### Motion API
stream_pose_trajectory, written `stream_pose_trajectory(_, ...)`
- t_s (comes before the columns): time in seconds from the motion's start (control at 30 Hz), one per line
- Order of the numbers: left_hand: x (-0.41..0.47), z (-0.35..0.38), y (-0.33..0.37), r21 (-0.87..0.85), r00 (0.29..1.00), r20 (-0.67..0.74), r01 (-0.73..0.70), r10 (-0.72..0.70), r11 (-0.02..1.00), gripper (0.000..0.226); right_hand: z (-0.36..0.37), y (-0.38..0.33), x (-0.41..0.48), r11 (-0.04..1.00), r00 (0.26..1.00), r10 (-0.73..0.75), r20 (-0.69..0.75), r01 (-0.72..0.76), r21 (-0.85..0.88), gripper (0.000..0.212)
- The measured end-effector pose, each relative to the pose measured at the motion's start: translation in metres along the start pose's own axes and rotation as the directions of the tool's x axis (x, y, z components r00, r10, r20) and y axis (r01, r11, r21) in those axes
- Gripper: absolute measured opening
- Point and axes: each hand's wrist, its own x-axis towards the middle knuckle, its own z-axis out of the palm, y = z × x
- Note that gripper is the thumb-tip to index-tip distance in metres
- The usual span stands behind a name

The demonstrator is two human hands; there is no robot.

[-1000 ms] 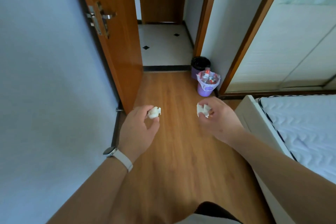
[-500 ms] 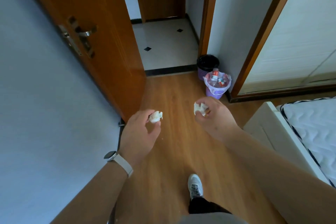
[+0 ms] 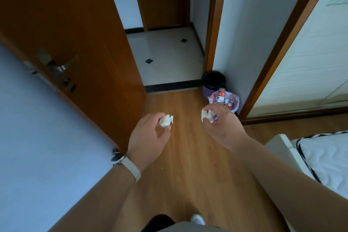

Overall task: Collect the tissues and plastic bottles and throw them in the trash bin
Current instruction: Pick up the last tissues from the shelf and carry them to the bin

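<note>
The brown wood floor (image 3: 188, 165) filled the middle. At 1 o'clock two bins stood on it, touching: a purple bin (image 3: 211, 91) with a black bag, and a trash bin (image 3: 235, 104) holding plastic bottles (image 3: 221, 94). A white bed (image 3: 278, 145) stood at 4 o'clock. A white shoe (image 3: 196, 219) stood at 6 o'clock.

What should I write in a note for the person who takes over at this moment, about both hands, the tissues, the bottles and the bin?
The left hand pinches the left tissue, crumpled.
The right hand holds the right tissue, also crumpled.
The lined trash bin stands ahead by the wall, beside a black-lined basket.
Done: plastic bottles are in the bin; both tissues are in hand.
Left: reach the bin and drop both tissues in. Any other litter is out of view.
</note>
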Motion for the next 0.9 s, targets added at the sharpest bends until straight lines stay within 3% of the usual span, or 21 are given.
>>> stream_pose_trajectory(0.43,0.200,0.024,-0.086,-0.099,0.995,0.083,-0.041,0.050,0.994,0.036,0.036,0.002,0.175,0.986,0.994,0.104,-0.024,-0.107,-0.131,0.035)
stream_pose_trajectory(0.7,0.357,0.005,-0.151,-0.109,0.981,0.112,-0.147,0.160,0.983,0.039,0.063,-0.038,0.315,0.973,0.985,0.091,-0.146,-0.119,-0.197,0.030)
stream_pose_trajectory(0.9,0.429,0.010,-0.170,-0.179,0.967,0.129,-0.197,0.222,0.964,0.036,0.073,-0.029,0.374,0.952,0.974,0.171,-0.149,-0.203,-0.229,0.029)
